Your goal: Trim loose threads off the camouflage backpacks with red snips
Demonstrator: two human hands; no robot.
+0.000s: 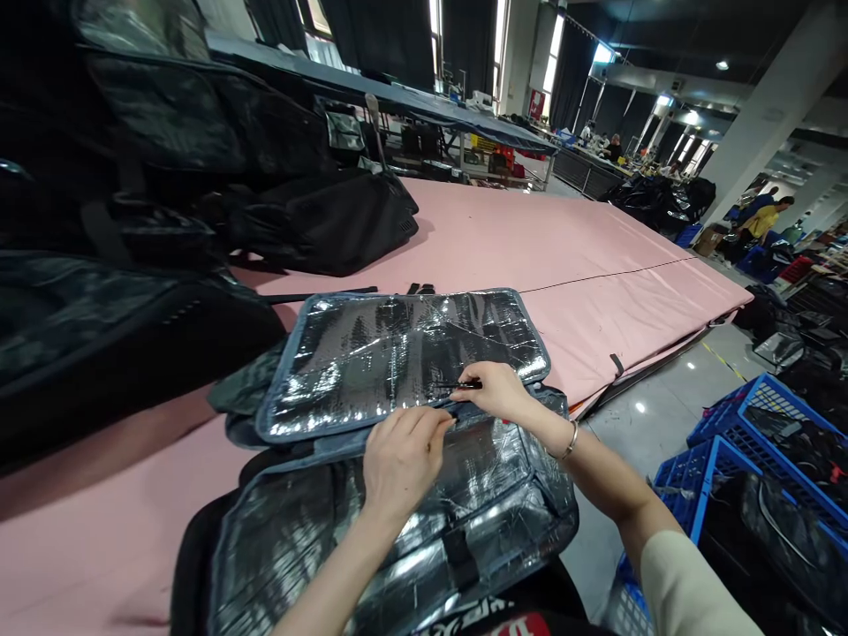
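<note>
An open insulated bag (371, 530) with silver foil lining lies at the near edge of the pink table (530, 247). Its foil-lined lid (397, 353) is flipped back flat on the table. My left hand (401, 455) rests on the seam between lid and body, fingers curled and pinching the lining. Just to its right, my right hand (496, 389) is closed on a small dark tool (460, 385), thin like snips or a pen, pointing left over the lid's near edge. A bracelet sits on my right wrist.
Black bags (318, 221) are piled at the left and back left of the table. Blue plastic crates (755, 459) holding wrapped bags stand on the floor at right. More tables and people (761, 221) are far back right.
</note>
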